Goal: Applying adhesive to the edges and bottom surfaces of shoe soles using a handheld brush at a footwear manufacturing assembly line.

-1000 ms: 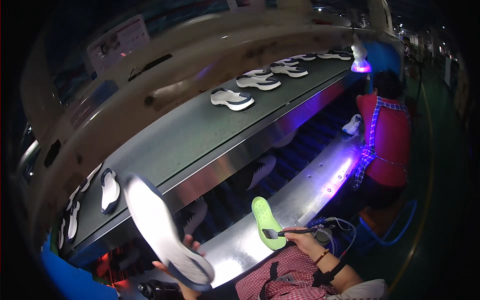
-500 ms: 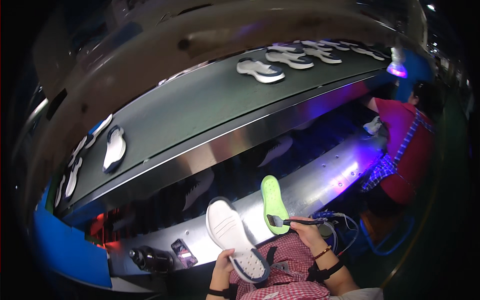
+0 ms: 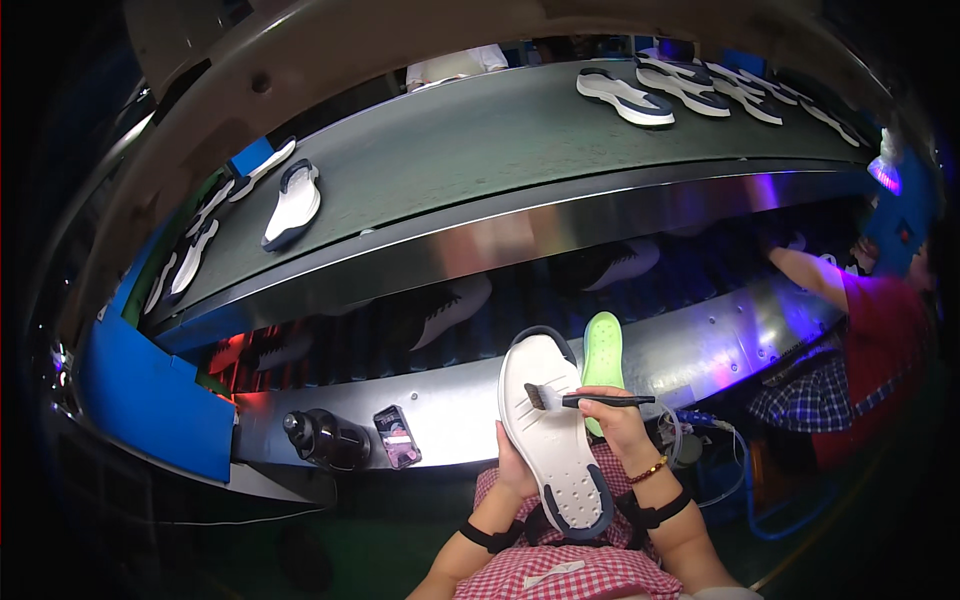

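My left hand (image 3: 514, 462) grips a white shoe sole (image 3: 556, 455) by its left edge; the sole has dark navy trim at toe and heel and small holes in the heel. In my right hand (image 3: 612, 418) is a flat brush (image 3: 612, 400) with a black handle. Its dark bristles lie over the sole's forefoot, where grooves run across; whether they touch, I cannot tell. Behind my right hand a lime-green insole-shaped piece (image 3: 603, 345) with holes lies on the metal ledge (image 3: 455, 400), partly hidden by the hand and sole.
A green conveyor belt (image 3: 430, 150) carries several white-and-navy soles (image 3: 292, 205). Shoe uppers (image 3: 455, 310) sit on the dark lower level beneath it. A black bottle (image 3: 328, 440) and a phone (image 3: 397, 437) rest on the ledge at left. At right works a person in red (image 3: 885, 330).
My right hand has brought the brush from over the green piece to over the white sole. The sole has swung more upright and nearer the green piece. The whole view has turned.
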Available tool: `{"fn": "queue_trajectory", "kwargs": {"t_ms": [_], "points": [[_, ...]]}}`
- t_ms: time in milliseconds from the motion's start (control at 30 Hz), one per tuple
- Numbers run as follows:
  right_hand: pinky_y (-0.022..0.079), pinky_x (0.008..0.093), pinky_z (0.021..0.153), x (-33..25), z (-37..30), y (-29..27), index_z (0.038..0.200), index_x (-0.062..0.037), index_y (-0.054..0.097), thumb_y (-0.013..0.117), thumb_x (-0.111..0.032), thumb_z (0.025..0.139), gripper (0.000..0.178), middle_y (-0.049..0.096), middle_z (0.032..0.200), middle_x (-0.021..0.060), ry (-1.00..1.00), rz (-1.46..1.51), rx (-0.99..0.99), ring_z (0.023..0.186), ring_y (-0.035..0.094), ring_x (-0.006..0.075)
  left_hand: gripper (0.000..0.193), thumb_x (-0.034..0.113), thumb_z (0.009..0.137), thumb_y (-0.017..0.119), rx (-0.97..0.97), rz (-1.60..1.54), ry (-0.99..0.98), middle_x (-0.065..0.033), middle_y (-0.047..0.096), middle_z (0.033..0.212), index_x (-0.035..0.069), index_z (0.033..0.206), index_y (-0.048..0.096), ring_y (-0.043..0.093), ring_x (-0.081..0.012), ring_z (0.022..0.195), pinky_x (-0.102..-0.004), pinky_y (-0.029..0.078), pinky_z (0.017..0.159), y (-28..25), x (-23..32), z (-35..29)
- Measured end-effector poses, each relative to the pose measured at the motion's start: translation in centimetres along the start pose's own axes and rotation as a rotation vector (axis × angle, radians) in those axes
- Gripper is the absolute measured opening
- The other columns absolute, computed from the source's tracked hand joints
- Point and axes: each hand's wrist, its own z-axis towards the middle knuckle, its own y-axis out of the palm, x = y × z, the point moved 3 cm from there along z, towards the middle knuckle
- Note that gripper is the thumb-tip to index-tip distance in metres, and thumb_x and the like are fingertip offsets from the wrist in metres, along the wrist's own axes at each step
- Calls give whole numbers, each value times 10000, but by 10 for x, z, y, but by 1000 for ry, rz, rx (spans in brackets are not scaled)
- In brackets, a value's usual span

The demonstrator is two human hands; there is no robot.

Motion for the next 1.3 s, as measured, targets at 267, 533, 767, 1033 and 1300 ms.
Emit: {"fn": "queue_trajectory", "kwargs": {"t_ms": [267, 533, 767, 1033, 1300], "points": [[461, 224, 728, -12, 15, 7, 972, 53, 623, 622, -4, 761, 219, 636, 880, 82, -24, -149, 53, 773, 576, 122, 883, 742, 797, 137, 24, -74, 2, -154, 389, 1346, 94, 1385, 251, 452, -337, 1169, -465, 354, 988, 3, -8, -2], [456, 219, 697, -21, 31, 7, 983, 44, 614, 636, -21, 763, 231, 620, 865, 57, 35, -90, 84, 744, 556, 103, 900, 750, 790, 120, -10, -57, -21, -174, 413, 1323, 86, 1382, 255, 462, -372, 1147, -486, 372, 964, 13, -6, 2], [476, 218, 726, -35, 42, 22, 970, 37, 628, 646, -28, 774, 207, 641, 887, 72, -87, -342, 75, 787, 597, 120, 852, 728, 810, 165, 168, -24, 53, -125, 366, 1370, 107, 1385, 259, 401, -309, 1217, -441, 320, 1016, 29, -6, 15], [487, 342, 721, -39, -14, 56, 898, -12, 634, 629, -127, 735, 200, 647, 871, 159, -571, -933, -260, 804, 628, 295, 823, 706, 827, 169, 316, 4, 163, -99, 390, 1350, 98, 1368, 291, 397, -282, 1214, -404, 306, 1026, 20, 16, 28], [497, 241, 682, -79, -42, 39, 927, -15, 669, 667, -73, 728, 207, 673, 831, 102, -41, -802, -508, 744, 634, 133, 811, 692, 840, 158, 77, 2, 243, -100, 374, 1371, 97, 1376, 281, 390, -287, 1228, -416, 323, 1022, 29, 46, 12]]}}
